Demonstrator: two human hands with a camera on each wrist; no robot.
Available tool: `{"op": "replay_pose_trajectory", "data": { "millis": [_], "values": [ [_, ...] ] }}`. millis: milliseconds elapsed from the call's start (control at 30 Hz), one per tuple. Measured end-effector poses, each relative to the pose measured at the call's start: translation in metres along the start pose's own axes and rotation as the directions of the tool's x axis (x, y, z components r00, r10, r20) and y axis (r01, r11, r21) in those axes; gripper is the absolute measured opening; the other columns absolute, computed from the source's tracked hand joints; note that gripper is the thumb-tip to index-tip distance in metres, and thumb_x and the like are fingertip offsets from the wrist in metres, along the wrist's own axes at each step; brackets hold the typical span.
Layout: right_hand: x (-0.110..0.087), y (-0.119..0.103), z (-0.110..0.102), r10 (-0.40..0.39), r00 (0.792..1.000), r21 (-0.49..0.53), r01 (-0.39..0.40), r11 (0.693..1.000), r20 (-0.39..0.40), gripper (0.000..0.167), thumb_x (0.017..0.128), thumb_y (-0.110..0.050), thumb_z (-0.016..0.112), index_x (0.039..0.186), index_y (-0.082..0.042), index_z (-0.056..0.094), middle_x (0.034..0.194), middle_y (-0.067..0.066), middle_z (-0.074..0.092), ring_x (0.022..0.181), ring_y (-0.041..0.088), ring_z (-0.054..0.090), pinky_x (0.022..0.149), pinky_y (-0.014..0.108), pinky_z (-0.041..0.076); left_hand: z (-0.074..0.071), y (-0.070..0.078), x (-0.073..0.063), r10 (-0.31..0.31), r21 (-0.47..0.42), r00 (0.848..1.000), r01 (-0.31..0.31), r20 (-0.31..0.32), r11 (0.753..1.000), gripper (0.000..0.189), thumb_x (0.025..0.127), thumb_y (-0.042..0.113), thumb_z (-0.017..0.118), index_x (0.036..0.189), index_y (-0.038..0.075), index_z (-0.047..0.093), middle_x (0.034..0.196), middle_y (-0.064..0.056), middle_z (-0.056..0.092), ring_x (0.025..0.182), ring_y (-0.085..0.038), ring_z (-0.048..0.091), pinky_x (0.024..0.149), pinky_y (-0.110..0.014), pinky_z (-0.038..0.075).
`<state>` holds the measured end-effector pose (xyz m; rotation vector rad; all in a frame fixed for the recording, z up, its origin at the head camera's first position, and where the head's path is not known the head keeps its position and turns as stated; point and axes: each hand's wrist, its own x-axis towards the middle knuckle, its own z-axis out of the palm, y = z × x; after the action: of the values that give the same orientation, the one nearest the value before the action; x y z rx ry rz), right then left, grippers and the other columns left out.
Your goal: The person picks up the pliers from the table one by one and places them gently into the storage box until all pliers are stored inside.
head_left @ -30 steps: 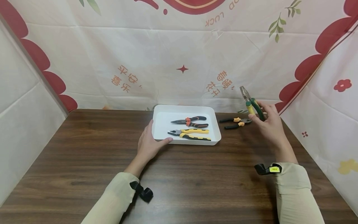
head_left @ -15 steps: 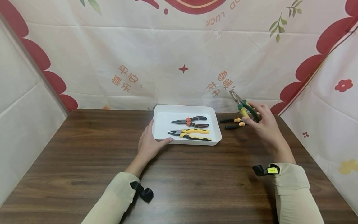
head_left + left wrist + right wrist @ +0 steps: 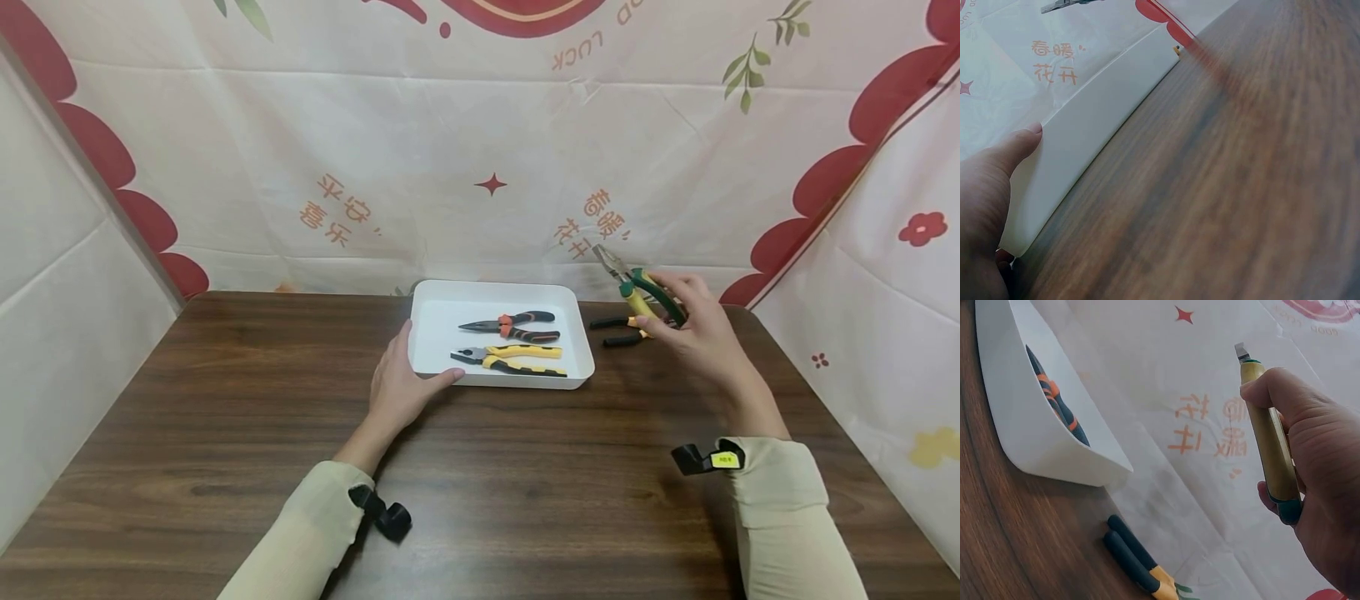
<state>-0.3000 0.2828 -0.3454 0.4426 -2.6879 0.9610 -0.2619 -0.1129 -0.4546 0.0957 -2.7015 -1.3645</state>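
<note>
My left hand holds the near left corner of a white tray, its thumb at the front rim. Inside the tray lie long-nose pliers with orange-and-black handles and combination pliers with yellow-and-black handles. To the right, my right hand grips combination pliers with green and yellow handles, raised above the table, jaws pointing up and left. In the right wrist view, the thumb presses on their yellow handle. Below this hand, pliers with black-and-orange handles lie on the table, their head hidden.
The dark wood table reaches back to a white printed cloth hanging behind it. More cloth closes off the right side, and a pale panel the left. Each wrist wears a black camera mount.
My right hand has moved left with the green-and-yellow pliers, toward the tray, now covering the head of the pliers on the table. My left hand and the tray have stayed put.
</note>
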Motion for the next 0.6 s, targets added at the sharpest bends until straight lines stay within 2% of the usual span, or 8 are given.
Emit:
{"op": "replay_pose_trajectory", "data": {
  "millis": [333,600],
  "values": [
    [0.001,-0.008,0.007,-0.135,0.991,0.015,0.134,0.991,0.010,0.061,0.086,-0.008,0.078,0.143,-0.011,0.057,0.134,0.017,0.049,0.109,0.015,0.042,0.080,0.010,0.037,-0.001,0.000,0.000,-0.001,0.001,1.000,0.001,-0.002,1.000,0.118,0.074,0.060,0.081,0.163,0.015,0.019,0.164,-0.011,0.033,0.150,-0.033,0.035,0.120,-0.058,0.031],
    [0.003,-0.009,0.016,-0.226,0.974,-0.008,0.227,0.974,0.018,0.058,0.087,-0.009,0.078,0.141,-0.009,0.057,0.129,0.013,0.050,0.112,0.011,0.042,0.084,0.006,0.038,0.000,0.000,0.001,-0.009,-0.004,1.000,0.009,0.002,1.000,0.117,0.074,0.062,0.081,0.163,0.017,0.019,0.165,-0.010,0.031,0.151,-0.032,0.033,0.121,-0.057,0.030]
  ]
}}
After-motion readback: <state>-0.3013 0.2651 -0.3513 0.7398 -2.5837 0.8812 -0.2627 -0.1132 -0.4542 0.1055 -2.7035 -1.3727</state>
